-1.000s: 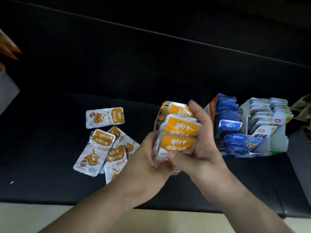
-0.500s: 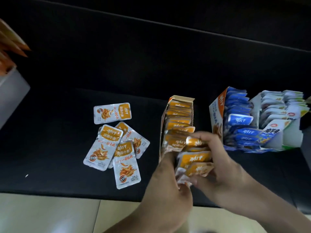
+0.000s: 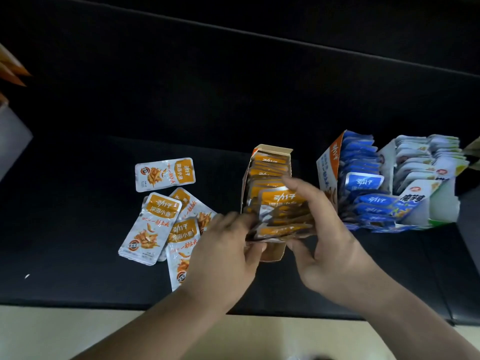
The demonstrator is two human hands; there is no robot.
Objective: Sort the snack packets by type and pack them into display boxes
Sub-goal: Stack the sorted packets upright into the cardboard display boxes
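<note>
Your right hand (image 3: 330, 245) curls over the front orange packets (image 3: 281, 201) standing in the orange box (image 3: 275, 253), forefinger across their tops, thumb at their near end. Your left hand (image 3: 223, 253) pinches the box's near left corner. Four loose packets (image 3: 155, 224) lie on the surface (image 3: 78, 229) just left of it.
</note>
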